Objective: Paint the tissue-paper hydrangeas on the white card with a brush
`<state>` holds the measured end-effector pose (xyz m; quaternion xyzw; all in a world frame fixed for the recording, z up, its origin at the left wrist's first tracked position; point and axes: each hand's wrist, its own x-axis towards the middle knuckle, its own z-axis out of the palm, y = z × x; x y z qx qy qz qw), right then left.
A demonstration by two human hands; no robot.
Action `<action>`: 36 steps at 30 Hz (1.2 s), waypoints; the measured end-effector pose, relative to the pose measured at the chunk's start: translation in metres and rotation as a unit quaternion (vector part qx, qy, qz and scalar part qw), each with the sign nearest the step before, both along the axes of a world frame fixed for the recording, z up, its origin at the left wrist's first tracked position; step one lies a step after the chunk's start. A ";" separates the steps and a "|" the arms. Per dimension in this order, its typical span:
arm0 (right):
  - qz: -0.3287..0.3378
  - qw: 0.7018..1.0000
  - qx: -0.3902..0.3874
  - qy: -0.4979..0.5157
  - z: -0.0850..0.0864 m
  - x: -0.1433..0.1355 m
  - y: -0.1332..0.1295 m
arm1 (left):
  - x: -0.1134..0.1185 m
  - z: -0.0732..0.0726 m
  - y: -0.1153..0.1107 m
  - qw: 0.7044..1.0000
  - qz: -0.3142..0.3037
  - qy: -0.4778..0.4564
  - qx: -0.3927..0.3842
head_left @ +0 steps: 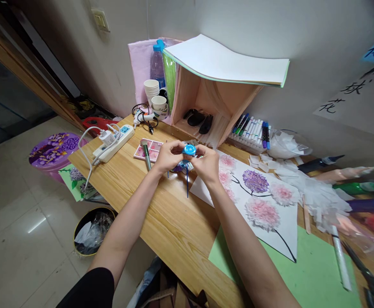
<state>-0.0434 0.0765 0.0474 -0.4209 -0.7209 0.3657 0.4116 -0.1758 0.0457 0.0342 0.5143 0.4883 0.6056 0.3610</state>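
My left hand [167, 158] and my right hand [209, 162] are raised over the wooden table [170, 218], both pinching a small round blue pot [190, 150] between thumbs and fingers. Its contents cannot be made out. Partly hidden below my hands, several small colourful items lie close to a thin blue paintbrush [187, 183]. Left of my left hand, a green-handled brush [146, 155] rests against a pink compartment palette [138, 150]. A white sheet with a picture of pink and purple puffy flowers [262, 212] and dark stems lies beneath and right of my right hand.
A power strip [114, 143] with plugged cords and a glue gun [143, 116] lie at the left. Behind stand paper cups [151, 88], a pink box [217, 92] and markers [253, 128]. Scissors [371, 273] and tissue pieces [312, 192] are right; a bin [78, 248] stands on the floor.
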 end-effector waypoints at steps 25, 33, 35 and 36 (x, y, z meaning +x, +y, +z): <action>0.026 0.999 -0.019 0.022 -0.001 -0.003 0.002 | -0.006 0.002 0.001 1.000 -0.007 -0.013 -0.011; 0.048 0.999 -0.007 0.008 0.000 0.003 0.006 | -0.004 0.001 0.002 1.000 -0.006 -0.024 -0.009; 0.056 0.998 -0.011 0.003 0.000 0.004 0.008 | -0.005 -0.001 0.003 1.000 -0.008 -0.024 -0.008; 0.063 0.998 -0.015 0.003 0.000 0.005 0.009 | -0.006 -0.002 0.004 1.000 -0.010 -0.024 -0.008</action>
